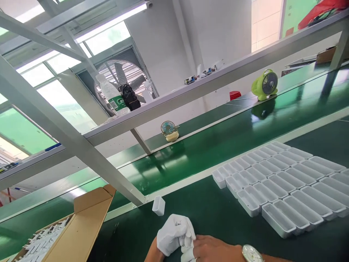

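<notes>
1. Here, a white glove (174, 233) is the thing both hands are busy with. It sits at the bottom middle of the picture, just above the dark green table (218, 214).
2. The left hand (170, 236) is inside the glove. Its fingers are bent, but I cannot tell if it grips anything.
3. The right hand (214, 249) is bare. Its fingers pinch the glove's fingertips, so it is closed on the glove.
4. A silver watch (252, 253) is on the right wrist.
5. A small white box (158, 205) stands alone on the table, just above the gloved hand and not touching it.
6. To the right lie many long white trays (283, 185), side by side in neat rows. They are well apart from the hands.
7. To the left is an open cardboard box (81, 225) with its flaps up. White pieces (40, 242) are piled inside it.
8. Past the table runs a shiny green belt (218, 145).
9. A little blue fan (169, 131) stands on the far side of the belt. A bigger green fan (265, 84) stands farther to the right.
10. A grey metal shelf (218, 78) goes across above the belt. A clear bottle (112, 98) and a black bundle (131, 96) sit on it.
11. Behind them is a big round wall fan (122, 74).
</notes>
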`<state>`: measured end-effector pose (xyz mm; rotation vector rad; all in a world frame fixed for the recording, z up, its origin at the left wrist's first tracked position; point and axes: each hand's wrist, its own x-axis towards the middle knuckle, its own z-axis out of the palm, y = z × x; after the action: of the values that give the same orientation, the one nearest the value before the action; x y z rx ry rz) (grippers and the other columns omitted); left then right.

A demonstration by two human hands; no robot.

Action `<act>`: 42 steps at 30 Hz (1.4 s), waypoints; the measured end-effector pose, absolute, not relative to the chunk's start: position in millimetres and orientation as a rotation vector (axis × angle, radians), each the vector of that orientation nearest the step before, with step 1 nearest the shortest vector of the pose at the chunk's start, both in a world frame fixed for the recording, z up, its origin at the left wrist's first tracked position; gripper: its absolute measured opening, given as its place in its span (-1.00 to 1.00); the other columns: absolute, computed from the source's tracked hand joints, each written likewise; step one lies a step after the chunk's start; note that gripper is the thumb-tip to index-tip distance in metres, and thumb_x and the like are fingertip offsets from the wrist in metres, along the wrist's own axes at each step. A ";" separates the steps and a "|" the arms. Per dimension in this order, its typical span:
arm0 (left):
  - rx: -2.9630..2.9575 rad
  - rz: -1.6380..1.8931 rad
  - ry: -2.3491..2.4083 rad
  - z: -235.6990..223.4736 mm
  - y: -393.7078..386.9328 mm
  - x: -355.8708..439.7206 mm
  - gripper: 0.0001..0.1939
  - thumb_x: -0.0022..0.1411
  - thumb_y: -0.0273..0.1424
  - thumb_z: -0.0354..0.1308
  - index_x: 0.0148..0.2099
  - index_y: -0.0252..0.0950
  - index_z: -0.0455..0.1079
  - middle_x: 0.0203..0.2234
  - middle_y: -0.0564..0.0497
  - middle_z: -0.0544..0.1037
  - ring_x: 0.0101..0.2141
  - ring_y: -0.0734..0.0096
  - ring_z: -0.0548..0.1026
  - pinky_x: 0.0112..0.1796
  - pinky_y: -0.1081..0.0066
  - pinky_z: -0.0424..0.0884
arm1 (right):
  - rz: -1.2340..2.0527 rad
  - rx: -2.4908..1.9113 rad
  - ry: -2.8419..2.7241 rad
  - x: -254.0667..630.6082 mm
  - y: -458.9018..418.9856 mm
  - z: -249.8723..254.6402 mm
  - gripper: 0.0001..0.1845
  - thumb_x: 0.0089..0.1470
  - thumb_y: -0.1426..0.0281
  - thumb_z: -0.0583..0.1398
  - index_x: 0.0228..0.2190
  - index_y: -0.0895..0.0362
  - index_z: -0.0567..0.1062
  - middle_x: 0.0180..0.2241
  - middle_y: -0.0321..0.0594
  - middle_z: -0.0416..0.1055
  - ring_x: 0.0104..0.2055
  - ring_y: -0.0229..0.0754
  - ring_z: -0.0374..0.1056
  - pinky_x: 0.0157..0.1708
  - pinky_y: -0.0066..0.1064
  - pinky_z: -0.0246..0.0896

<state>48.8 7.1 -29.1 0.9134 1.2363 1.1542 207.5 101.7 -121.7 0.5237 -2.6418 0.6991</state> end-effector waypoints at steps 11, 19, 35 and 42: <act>0.856 1.072 1.124 -20.9 29.8 56.4 -0.49 0.20 -0.03 0.38 -0.40 -0.47 0.56 -0.54 -0.13 0.52 -0.60 0.59 0.32 -0.58 0.55 0.13 | 0.506 0.504 -2.576 228.1 97.0 -70.9 -0.65 0.31 0.14 0.13 -0.21 0.10 0.61 -0.23 -0.27 0.62 -0.17 -0.15 0.52 -0.07 -0.27 0.35; 0.986 1.015 1.116 -19.3 44.1 64.8 -0.45 0.23 0.02 0.33 -0.33 -0.49 0.61 -0.62 -0.05 0.46 -0.65 0.59 0.25 -0.62 0.50 -0.01 | 0.612 0.507 -2.600 231.3 98.7 -64.3 -0.71 0.30 0.19 0.18 -0.13 0.08 0.61 -0.17 -0.21 0.63 -0.04 -0.16 0.51 -0.06 -0.35 0.34; 0.975 0.936 1.174 -13.8 38.5 61.4 -0.45 0.15 0.08 0.37 -0.44 -0.38 0.54 -0.47 -0.12 0.56 -0.55 0.50 0.37 -0.52 0.45 0.19 | 0.594 0.478 -2.687 237.6 98.3 -69.3 -0.66 0.36 0.15 0.10 -0.14 0.06 0.59 -0.25 -0.25 0.61 -0.17 -0.19 0.50 -0.18 -0.35 0.31; 0.964 0.926 1.176 -14.5 37.5 60.5 -0.45 0.21 0.06 0.34 -0.46 -0.38 0.50 -0.38 -0.14 0.57 -0.54 0.55 0.33 -0.51 0.46 0.17 | 0.478 0.427 -2.605 235.6 99.0 -66.3 -0.67 0.28 0.14 0.17 -0.38 0.06 0.58 -0.43 -0.34 0.53 -0.40 -0.22 0.37 -0.46 -0.28 0.11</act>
<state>60.5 37.5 -14.5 0.9644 1.1761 0.9264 235.6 99.0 -66.3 0.4273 -2.6046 0.4778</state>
